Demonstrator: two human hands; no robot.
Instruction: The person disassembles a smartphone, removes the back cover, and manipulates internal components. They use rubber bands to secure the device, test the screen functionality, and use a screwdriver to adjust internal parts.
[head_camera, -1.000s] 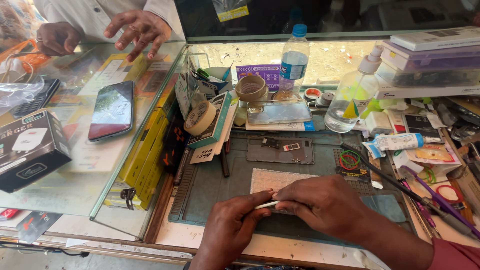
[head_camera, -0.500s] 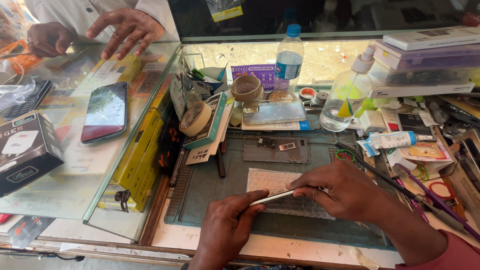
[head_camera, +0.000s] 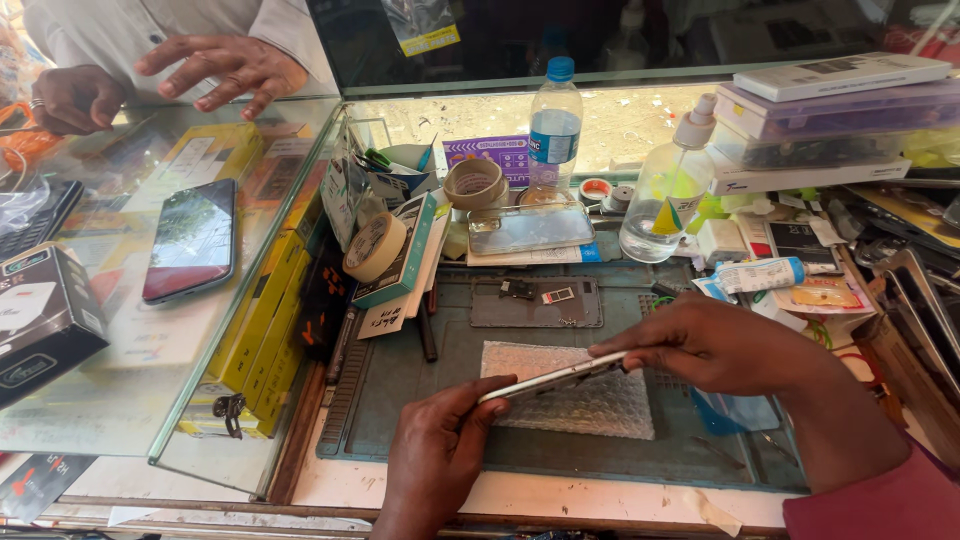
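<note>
Here, step in hand: a thin white phone (head_camera: 560, 378) is held edge-on between both hands above the bubble-wrap pad (head_camera: 575, 400), which lies on the green work mat (head_camera: 400, 380).
Left hand (head_camera: 440, 455): fingertips closed on the phone's near end.
Right hand (head_camera: 715, 345): fingers pinched on the far end.
Seam: possibly being pried, though the edge is too thin to tell.
Next move: calls for a steady, even grip.
Nearby: spray bottle (head_camera: 668, 195), tape roll (head_camera: 375, 247); another person's hands (head_camera: 225, 68) rest on the glass counter (head_camera: 110, 330).
</note>
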